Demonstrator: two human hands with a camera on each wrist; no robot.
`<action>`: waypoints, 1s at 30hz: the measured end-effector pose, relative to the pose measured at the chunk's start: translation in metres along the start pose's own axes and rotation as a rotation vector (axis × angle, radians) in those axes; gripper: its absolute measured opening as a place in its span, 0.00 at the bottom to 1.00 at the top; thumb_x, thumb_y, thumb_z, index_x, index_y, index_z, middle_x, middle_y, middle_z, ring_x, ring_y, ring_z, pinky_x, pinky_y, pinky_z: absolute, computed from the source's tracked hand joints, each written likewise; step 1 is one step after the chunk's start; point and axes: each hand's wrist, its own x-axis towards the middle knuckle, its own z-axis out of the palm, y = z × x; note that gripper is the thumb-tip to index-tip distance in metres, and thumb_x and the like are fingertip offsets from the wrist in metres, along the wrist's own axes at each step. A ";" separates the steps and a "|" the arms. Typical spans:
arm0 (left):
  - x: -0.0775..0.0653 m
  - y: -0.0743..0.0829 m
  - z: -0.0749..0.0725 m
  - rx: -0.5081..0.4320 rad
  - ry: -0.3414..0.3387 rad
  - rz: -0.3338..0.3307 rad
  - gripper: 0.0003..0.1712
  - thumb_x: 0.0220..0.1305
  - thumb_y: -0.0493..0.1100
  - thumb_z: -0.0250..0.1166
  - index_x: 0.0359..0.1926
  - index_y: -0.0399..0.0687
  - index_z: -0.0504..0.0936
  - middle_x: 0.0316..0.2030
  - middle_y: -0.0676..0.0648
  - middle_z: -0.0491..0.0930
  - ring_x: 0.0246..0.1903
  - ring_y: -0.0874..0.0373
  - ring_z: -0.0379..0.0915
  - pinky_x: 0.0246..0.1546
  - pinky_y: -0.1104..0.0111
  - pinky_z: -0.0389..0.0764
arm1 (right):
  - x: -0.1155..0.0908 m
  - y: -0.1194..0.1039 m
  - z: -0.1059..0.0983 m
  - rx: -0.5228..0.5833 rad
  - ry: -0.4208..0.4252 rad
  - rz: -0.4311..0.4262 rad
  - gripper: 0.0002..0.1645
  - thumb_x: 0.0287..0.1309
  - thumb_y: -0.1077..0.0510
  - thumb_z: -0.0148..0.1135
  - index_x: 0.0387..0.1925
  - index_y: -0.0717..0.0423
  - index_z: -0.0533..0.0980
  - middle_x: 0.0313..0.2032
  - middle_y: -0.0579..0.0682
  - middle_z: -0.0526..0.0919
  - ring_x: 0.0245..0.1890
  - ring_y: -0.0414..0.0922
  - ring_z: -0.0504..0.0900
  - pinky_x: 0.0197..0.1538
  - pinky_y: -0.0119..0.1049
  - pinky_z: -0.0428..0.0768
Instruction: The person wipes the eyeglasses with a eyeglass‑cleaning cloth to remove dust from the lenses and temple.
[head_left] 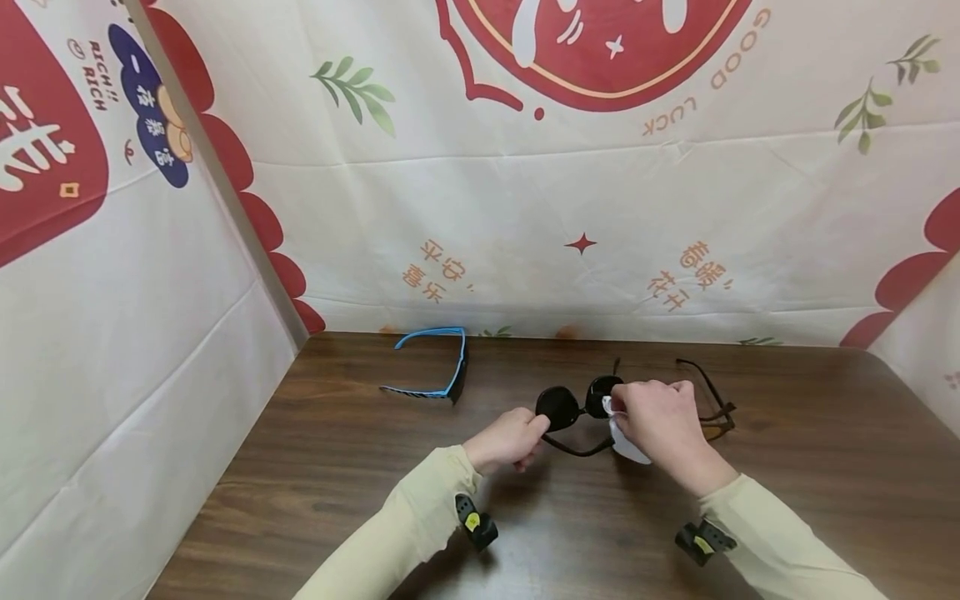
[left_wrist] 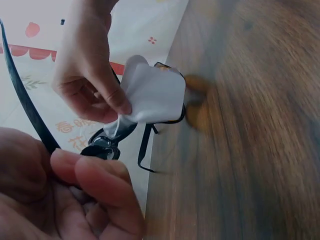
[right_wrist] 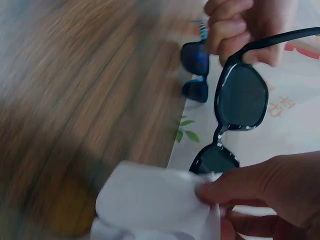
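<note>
My left hand (head_left: 510, 439) pinches a pair of black sunglasses (head_left: 558, 407) at one outer corner, where the temple joins the frame. The sunglasses are held up off the table, dark lenses facing away from the wood. With thumb and fingers, my right hand (head_left: 663, 423) pinches a white cloth (right_wrist: 155, 197) against the other lens. Part of that lens is hidden behind the cloth and fingers. In the left wrist view the cloth (left_wrist: 157, 92) hangs loose beyond the right thumb, and the temple (left_wrist: 30, 107) rises past the left fingers.
Blue-framed sunglasses (head_left: 459, 367) lie with temples spread at the table's back left. Another dark-framed pair with amber lenses (head_left: 717, 427) lies just beyond my right hand. A printed white cloth backdrop (head_left: 517, 208) rises behind the brown wooden table (head_left: 315, 467).
</note>
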 end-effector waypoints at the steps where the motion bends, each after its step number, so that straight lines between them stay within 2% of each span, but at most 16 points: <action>1: 0.000 0.000 0.000 0.007 0.001 0.003 0.23 0.66 0.37 0.44 0.11 0.45 0.63 0.09 0.51 0.61 0.10 0.60 0.58 0.17 0.70 0.67 | 0.000 0.001 0.001 -0.016 0.009 0.008 0.11 0.46 0.64 0.67 0.19 0.48 0.74 0.18 0.44 0.76 0.22 0.50 0.77 0.35 0.58 0.67; 7: 0.000 -0.001 0.003 0.051 -0.006 0.014 0.25 0.67 0.38 0.44 0.10 0.45 0.63 0.07 0.51 0.60 0.09 0.60 0.59 0.16 0.70 0.67 | 0.001 0.005 0.006 -0.017 0.146 0.060 0.05 0.45 0.67 0.61 0.23 0.58 0.72 0.18 0.53 0.73 0.20 0.56 0.76 0.24 0.54 0.70; 11: -0.002 -0.001 0.006 0.047 0.004 0.013 0.24 0.67 0.38 0.44 0.11 0.42 0.64 0.07 0.51 0.60 0.09 0.60 0.58 0.15 0.70 0.66 | 0.003 0.006 0.009 0.028 0.229 0.037 0.05 0.46 0.67 0.60 0.24 0.57 0.72 0.17 0.52 0.71 0.16 0.53 0.73 0.18 0.48 0.68; 16: -0.003 -0.001 0.007 0.043 0.035 0.010 0.21 0.65 0.38 0.45 0.17 0.32 0.69 0.09 0.50 0.62 0.09 0.60 0.59 0.15 0.70 0.66 | 0.007 0.004 0.013 0.082 0.299 -0.046 0.06 0.48 0.66 0.65 0.24 0.54 0.75 0.20 0.49 0.76 0.18 0.49 0.76 0.24 0.48 0.69; 20: -0.003 -0.001 0.007 0.022 0.054 0.005 0.21 0.66 0.38 0.45 0.16 0.37 0.69 0.09 0.50 0.63 0.09 0.60 0.59 0.16 0.69 0.67 | 0.009 0.005 0.013 0.132 0.275 -0.131 0.07 0.47 0.66 0.70 0.27 0.54 0.80 0.24 0.48 0.81 0.21 0.47 0.79 0.28 0.49 0.71; 24: -0.003 0.000 0.007 -0.010 0.072 0.007 0.21 0.67 0.39 0.45 0.14 0.43 0.66 0.09 0.50 0.62 0.09 0.60 0.58 0.15 0.70 0.67 | 0.010 0.007 0.012 0.166 0.201 -0.171 0.07 0.46 0.66 0.72 0.28 0.54 0.82 0.26 0.47 0.83 0.23 0.44 0.80 0.29 0.46 0.73; 30: -0.004 0.001 0.007 -0.037 0.073 0.004 0.21 0.67 0.38 0.46 0.14 0.45 0.64 0.09 0.51 0.61 0.09 0.60 0.57 0.15 0.71 0.65 | 0.008 0.012 0.006 0.166 0.033 -0.221 0.08 0.46 0.66 0.73 0.26 0.51 0.82 0.26 0.44 0.82 0.24 0.41 0.78 0.28 0.41 0.76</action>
